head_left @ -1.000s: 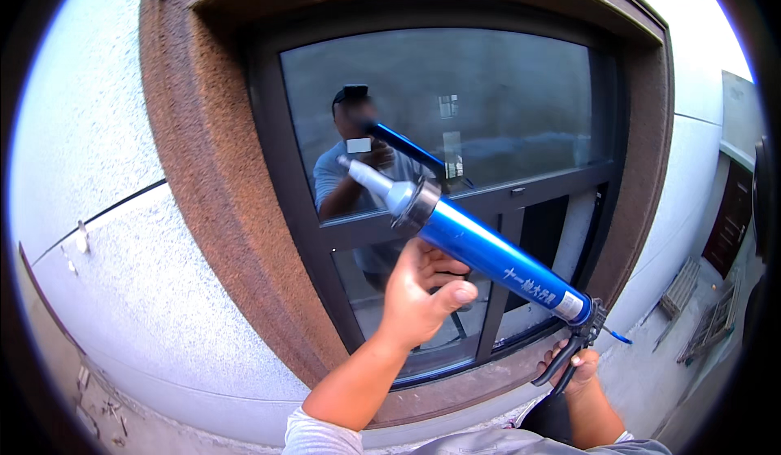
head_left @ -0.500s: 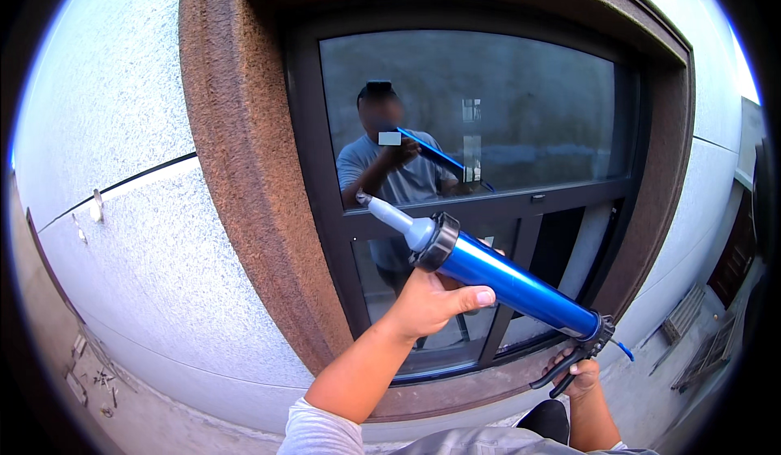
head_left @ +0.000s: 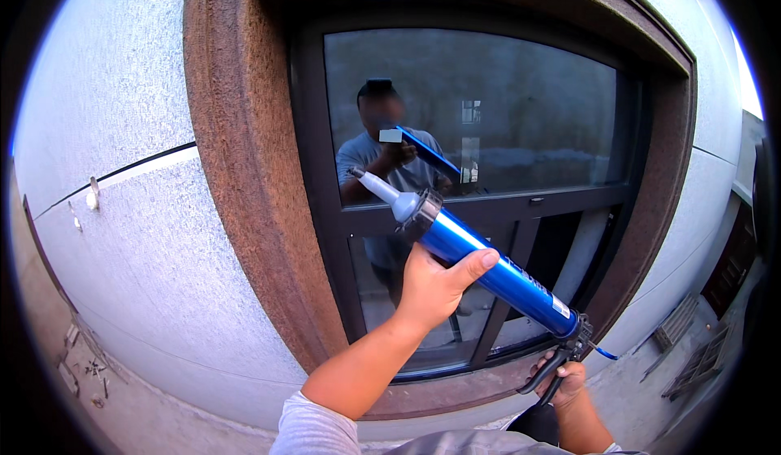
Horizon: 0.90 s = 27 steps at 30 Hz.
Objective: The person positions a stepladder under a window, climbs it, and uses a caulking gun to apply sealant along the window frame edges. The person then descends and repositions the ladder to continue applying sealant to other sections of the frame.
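Outdoors: white rough wall [head_left: 122,268] at 9 o'clock, brown stone surround [head_left: 236,129] framing a dark window [head_left: 529,72] that mirrors a person; brown door [head_left: 730,264] about 3 o'clock, concrete ground [head_left: 630,394] around 4. Blue caulking gun [head_left: 504,273] sits 4 o'clock of centre, held up in front of the window; long axis slanted, grey nozzle [head_left: 379,188] to 10 o'clock, black handle end to 4. Left hand [head_left: 435,290], forearm from 7 o'clock, cups barrel behind the collar, thumb laid across, fingers hidden behind. Right hand [head_left: 572,380], forearm from 5, fingers curled round the handle; trigger squeeze: can't tell.
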Each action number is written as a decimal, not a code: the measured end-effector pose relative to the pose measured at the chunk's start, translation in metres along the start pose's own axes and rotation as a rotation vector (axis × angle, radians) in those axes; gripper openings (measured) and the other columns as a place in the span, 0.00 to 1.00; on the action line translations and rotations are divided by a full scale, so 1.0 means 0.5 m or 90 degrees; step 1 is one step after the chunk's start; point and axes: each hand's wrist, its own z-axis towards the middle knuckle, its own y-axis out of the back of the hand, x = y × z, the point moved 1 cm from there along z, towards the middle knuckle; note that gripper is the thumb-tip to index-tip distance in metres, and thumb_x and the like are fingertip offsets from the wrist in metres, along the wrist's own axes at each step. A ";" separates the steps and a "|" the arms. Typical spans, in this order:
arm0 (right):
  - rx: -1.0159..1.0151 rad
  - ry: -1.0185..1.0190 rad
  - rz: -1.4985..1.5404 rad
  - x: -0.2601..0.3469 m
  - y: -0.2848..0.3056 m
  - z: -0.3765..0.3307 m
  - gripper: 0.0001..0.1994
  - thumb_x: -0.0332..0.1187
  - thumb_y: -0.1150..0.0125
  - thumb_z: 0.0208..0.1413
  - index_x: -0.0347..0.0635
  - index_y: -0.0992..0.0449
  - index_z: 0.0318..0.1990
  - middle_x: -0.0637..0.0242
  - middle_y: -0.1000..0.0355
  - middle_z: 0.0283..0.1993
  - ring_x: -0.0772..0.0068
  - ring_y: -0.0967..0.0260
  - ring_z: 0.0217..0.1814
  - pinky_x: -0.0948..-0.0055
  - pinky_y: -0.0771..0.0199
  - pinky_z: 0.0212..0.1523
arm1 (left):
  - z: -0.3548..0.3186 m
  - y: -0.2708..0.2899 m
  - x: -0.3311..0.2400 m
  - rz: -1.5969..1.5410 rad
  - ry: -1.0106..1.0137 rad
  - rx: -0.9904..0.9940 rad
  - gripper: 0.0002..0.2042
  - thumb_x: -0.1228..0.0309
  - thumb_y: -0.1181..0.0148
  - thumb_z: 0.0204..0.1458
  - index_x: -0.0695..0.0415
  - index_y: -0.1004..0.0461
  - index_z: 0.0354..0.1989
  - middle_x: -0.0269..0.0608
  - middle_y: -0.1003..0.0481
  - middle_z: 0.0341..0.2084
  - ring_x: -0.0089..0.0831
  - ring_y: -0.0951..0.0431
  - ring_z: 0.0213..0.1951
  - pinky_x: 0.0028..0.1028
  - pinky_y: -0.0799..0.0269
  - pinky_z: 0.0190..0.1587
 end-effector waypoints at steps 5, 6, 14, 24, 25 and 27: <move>0.017 0.019 0.015 -0.011 -0.043 -0.001 0.28 0.25 0.41 0.40 0.33 0.23 0.55 0.46 0.22 0.53 0.38 0.27 0.60 0.34 0.35 0.66 | 0.017 -0.002 0.002 -0.021 -0.023 -0.049 0.24 0.60 0.24 0.52 0.60 0.32 0.46 0.41 0.24 0.35 0.29 0.20 0.39 0.31 0.20 0.45; 0.011 0.033 0.016 -0.012 -0.058 -0.003 0.28 0.25 0.41 0.40 0.33 0.23 0.56 0.46 0.22 0.54 0.38 0.27 0.61 0.33 0.36 0.67 | 0.022 0.001 -0.004 -0.019 -0.023 -0.044 0.24 0.59 0.25 0.53 0.60 0.32 0.47 0.41 0.24 0.36 0.29 0.20 0.39 0.30 0.20 0.45; 0.176 0.240 -0.315 -0.008 -0.349 0.056 0.32 0.23 0.37 0.34 0.37 0.25 0.56 0.44 0.24 0.54 0.46 0.28 0.63 0.38 0.40 0.71 | 0.152 0.050 -0.104 -0.126 -0.029 -0.006 0.30 0.47 0.36 0.59 0.63 0.32 0.53 0.47 0.22 0.41 0.39 0.16 0.45 0.36 0.16 0.46; 0.228 0.270 -0.390 0.019 -0.373 0.142 0.28 0.29 0.36 0.42 0.37 0.25 0.56 0.50 0.23 0.53 0.41 0.25 0.59 0.36 0.31 0.63 | 0.201 0.068 -0.208 -0.115 -0.110 -0.050 0.29 0.46 0.38 0.61 0.61 0.31 0.55 0.44 0.22 0.42 0.36 0.18 0.46 0.37 0.18 0.49; 0.225 0.231 -0.344 0.021 -0.362 0.140 0.27 0.30 0.37 0.43 0.36 0.26 0.56 0.50 0.23 0.52 0.41 0.26 0.59 0.37 0.31 0.64 | 0.187 0.070 -0.210 -0.086 -0.113 -0.059 0.29 0.47 0.37 0.60 0.61 0.32 0.56 0.44 0.22 0.42 0.35 0.18 0.46 0.37 0.18 0.48; 0.217 0.152 -0.254 0.024 -0.338 0.135 0.26 0.32 0.39 0.46 0.36 0.26 0.56 0.49 0.23 0.51 0.41 0.26 0.60 0.38 0.30 0.64 | 0.156 0.063 -0.207 -0.026 -0.121 -0.075 0.30 0.48 0.35 0.59 0.61 0.32 0.56 0.44 0.22 0.42 0.35 0.18 0.46 0.35 0.16 0.46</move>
